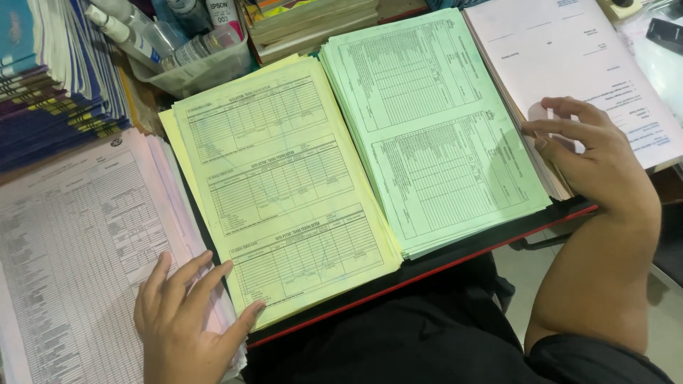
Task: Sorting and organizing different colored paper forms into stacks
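Here we see four stacks of printed forms laid side by side across a dark board with a red edge (455,264), which runs diagonally from lower left to right. Our left hand (186,313) lies flat on the pink-white stack of ruled sheets (71,249) at the far left, fingers spread apart and extended, clamped on nothing; the thumb tip reaches across to touch the lower left corner of the yellow stack (281,185). Our right hand (594,153) rests on the right edge of the white stack (569,50), fingers slightly apart and curled over the fanned sheet edges there, the fingertips touching the paper; whether any sheet is pinched we cannot tell.

Between the hands lie the yellow stack and the green stack (437,135), their long edges touching and the green one slightly overlapping. The yellow pile's near corner comes almost to the board's red edge, and the green pile's near edge leaves only a narrow dark strip.

Behind the yellow stack stands a clear plastic tub of ink bottles (192,50), touching its upper edge. A pile of blue-edged booklets (50,78) crowds the upper left. Open room shows only below the board on the right, over pale floor (526,284).
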